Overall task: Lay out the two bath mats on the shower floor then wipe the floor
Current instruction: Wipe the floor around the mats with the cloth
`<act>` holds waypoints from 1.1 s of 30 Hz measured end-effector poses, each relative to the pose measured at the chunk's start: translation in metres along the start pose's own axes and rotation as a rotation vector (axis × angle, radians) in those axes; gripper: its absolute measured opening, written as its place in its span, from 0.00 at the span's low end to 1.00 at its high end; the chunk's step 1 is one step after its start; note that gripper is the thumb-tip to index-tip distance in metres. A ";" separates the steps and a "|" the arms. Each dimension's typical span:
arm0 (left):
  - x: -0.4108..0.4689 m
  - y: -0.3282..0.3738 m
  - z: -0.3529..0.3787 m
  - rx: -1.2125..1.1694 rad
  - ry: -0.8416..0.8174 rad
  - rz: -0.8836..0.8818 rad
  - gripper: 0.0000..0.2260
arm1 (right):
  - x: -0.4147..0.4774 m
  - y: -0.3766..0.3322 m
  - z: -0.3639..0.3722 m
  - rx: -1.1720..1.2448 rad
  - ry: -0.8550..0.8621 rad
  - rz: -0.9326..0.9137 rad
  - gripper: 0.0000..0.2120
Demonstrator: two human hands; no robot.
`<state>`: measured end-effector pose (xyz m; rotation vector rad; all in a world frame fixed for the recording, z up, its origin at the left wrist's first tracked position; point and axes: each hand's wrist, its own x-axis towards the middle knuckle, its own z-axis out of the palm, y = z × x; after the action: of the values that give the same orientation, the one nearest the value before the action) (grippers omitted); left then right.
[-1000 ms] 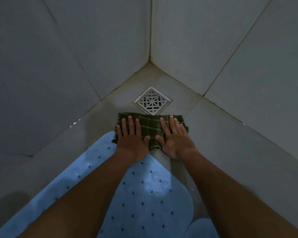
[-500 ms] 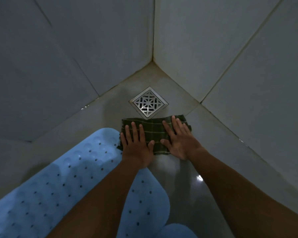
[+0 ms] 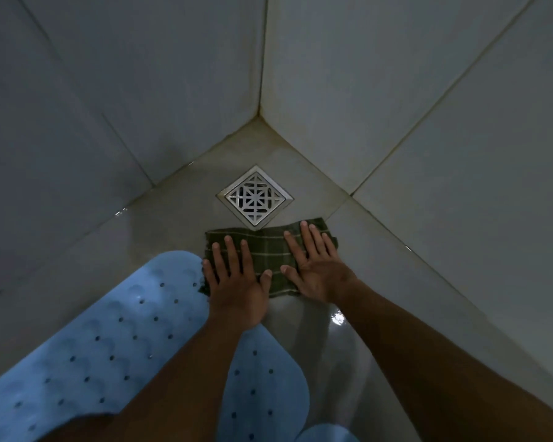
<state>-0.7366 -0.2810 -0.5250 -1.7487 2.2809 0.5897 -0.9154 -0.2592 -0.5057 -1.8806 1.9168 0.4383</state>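
A dark green checked cloth (image 3: 268, 247) lies flat on the wet shower floor (image 3: 396, 266), just in front of the drain. My left hand (image 3: 237, 291) presses down on its left half with fingers spread. My right hand (image 3: 316, 272) presses on its right half in the same way. A light blue perforated bath mat (image 3: 109, 346) lies flat on the floor at the lower left, its rounded end touching the cloth's left edge and passing under my left forearm. The rounded end of a second blue mat (image 3: 326, 433) shows at the bottom edge.
A square metal drain grate (image 3: 255, 196) sits in the corner, its near tip touching the cloth. Tiled walls (image 3: 396, 90) rise on the left and right and meet behind the drain. Water glints on the floor beside my right wrist.
Both hands have slid the cloth a little to the right, off the mat's end and along the near side of the drain. The view has shifted with them.
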 end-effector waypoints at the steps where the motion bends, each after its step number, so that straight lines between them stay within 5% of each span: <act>1: 0.000 0.000 -0.001 -0.011 -0.006 0.006 0.36 | 0.001 -0.001 -0.001 0.000 -0.006 0.007 0.35; 19: -0.006 0.016 0.003 0.037 0.073 -0.129 0.36 | -0.002 0.025 0.009 -0.069 0.142 -0.211 0.35; 33: -0.108 0.144 0.070 -0.093 0.073 -0.371 0.35 | -0.071 0.123 0.033 -0.172 0.021 -0.421 0.40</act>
<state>-0.8504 -0.1248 -0.5177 -2.1974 1.9222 0.5713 -1.0355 -0.1770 -0.5063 -2.3328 1.4735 0.4584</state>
